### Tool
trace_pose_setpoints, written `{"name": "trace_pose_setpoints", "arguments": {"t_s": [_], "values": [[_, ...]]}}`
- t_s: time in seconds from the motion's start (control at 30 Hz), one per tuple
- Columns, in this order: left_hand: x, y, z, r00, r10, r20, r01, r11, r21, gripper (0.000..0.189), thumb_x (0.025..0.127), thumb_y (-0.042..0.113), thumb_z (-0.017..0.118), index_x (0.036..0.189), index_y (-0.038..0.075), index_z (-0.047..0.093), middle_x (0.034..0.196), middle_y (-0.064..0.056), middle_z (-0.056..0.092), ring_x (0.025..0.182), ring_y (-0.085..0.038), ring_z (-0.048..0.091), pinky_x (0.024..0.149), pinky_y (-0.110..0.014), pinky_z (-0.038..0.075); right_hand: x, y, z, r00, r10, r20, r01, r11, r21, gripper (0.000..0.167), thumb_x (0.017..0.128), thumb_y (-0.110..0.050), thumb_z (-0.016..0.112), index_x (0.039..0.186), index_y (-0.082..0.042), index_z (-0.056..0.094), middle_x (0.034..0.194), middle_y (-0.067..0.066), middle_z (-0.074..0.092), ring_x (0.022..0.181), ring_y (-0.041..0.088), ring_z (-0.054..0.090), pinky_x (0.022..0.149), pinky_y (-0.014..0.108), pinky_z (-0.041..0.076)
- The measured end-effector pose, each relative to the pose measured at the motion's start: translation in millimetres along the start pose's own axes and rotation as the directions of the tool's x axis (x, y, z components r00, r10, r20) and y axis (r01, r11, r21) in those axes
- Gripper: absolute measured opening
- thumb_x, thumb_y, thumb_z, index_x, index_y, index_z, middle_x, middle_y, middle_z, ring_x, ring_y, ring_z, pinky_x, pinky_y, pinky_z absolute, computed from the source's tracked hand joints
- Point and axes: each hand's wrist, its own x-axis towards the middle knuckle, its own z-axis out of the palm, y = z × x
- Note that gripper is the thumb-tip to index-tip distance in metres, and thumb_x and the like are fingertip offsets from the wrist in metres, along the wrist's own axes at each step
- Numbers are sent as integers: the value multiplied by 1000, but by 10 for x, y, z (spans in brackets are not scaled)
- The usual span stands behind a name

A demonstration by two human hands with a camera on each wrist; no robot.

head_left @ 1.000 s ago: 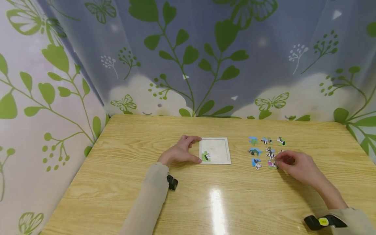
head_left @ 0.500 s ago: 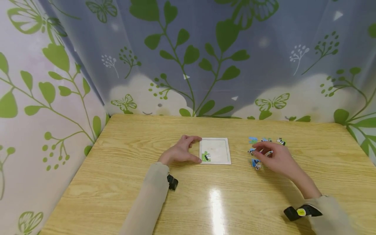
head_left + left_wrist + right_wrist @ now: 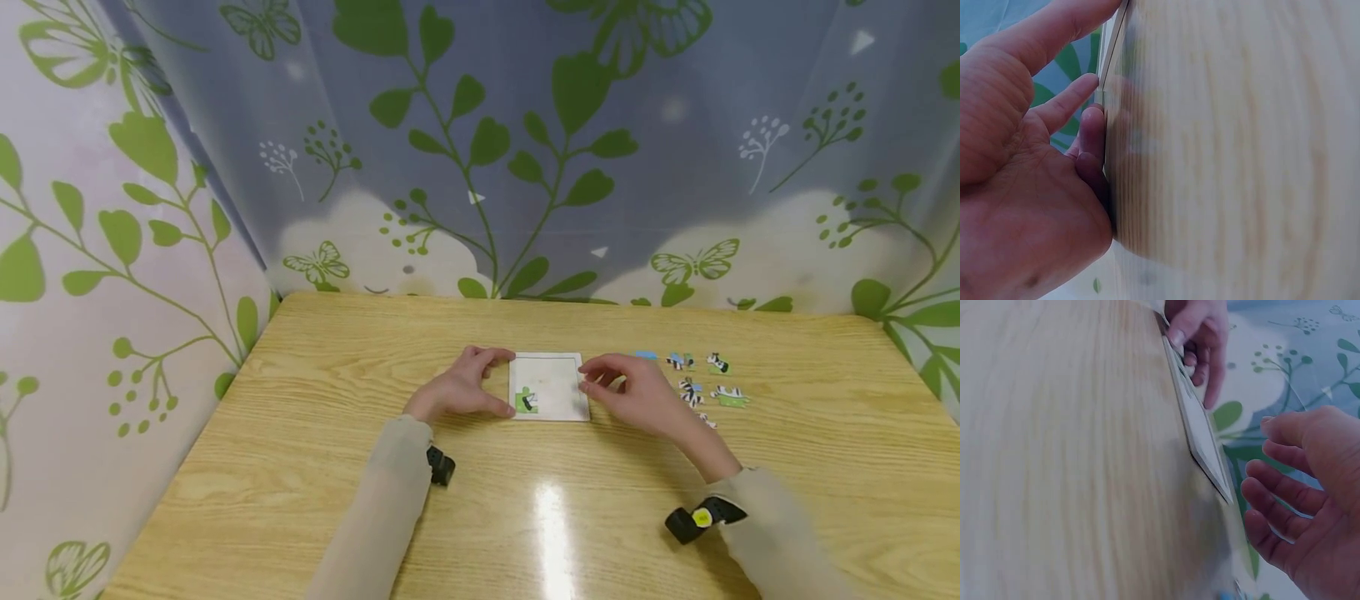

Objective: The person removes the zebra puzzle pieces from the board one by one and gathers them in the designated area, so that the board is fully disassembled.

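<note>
A white square puzzle tray point(image 3: 551, 375) lies flat on the table, with one green puzzle piece point(image 3: 527, 402) fitted in its near left corner. My left hand point(image 3: 463, 385) braces the tray's left side, thumb at the near corner and a fingertip at the far corner, fingers spread. At the right edge of the tray is my right hand point(image 3: 633, 392), its fingertips right at the rim. In the right wrist view my right hand's fingers are loosely bent, and nothing shows between them.
Several loose puzzle pieces point(image 3: 690, 392), animal prints on blue and green, lie in rows right of the tray. The right hand and forearm hide some. A patterned curtain point(image 3: 480, 150) hangs behind the wooden table point(image 3: 360, 333).
My right hand has moved left, from the near right puzzle pieces across the rows to the tray's right edge. The left hand has kept its place on the tray.
</note>
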Motion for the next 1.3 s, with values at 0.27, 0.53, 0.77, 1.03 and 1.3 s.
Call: {"name": "trace_pose_setpoints", "arguments": {"t_s": [0.27, 0.53, 0.77, 1.03, 1.3], "values": [[18, 10, -4, 1000, -1, -6, 1, 1000, 25, 85, 79, 26, 88, 152, 28, 44, 141, -9, 40, 130, -27, 42, 110, -49, 40, 143, -126, 257, 996, -47, 71, 44, 998, 46, 21, 97, -20, 71, 115, -9, 73, 98, 4, 73, 85, 13, 66, 71, 26, 54], [27, 8, 1, 1000, 11, -16, -10, 999, 50, 85, 79, 27, 88, 152, 26, 45, 135, -9, 41, 123, -24, 42, 106, -47, 41, 269, -166, 403, 990, -83, 116, 86, 996, -21, 25, 92, -21, 75, 113, -7, 74, 102, 8, 71, 90, 18, 64, 81, 34, 52], [20, 18, 5, 1000, 12, -13, -11, 998, 57, 85, 79, 28, 88, 152, 27, 44, 139, -10, 40, 122, -25, 43, 106, -47, 41, 302, -224, 453, 982, -86, 167, 107, 987, -122, 30, 90, -25, 77, 117, -12, 75, 105, 11, 64, 92, 22, 58, 75, 34, 44], [21, 19, 8, 1000, 5, -18, -4, 998, 55, 84, 79, 27, 88, 151, 27, 45, 136, -9, 41, 125, -24, 43, 108, -49, 41, 322, -217, 472, 981, -64, 182, 90, 987, -136, 29, 89, -27, 77, 116, -17, 73, 106, 11, 63, 94, 23, 57, 75, 36, 44], [6, 43, 2, 1000, -2, -21, 2, 999, 44, 84, 78, 26, 89, 150, 27, 47, 136, -9, 41, 123, -24, 42, 107, -47, 40, 329, -206, 468, 987, 11, 160, -29, 994, 107, 18, 91, -12, 73, 108, -11, 70, 93, 6, 71, 83, 14, 63, 76, 32, 48]]}}
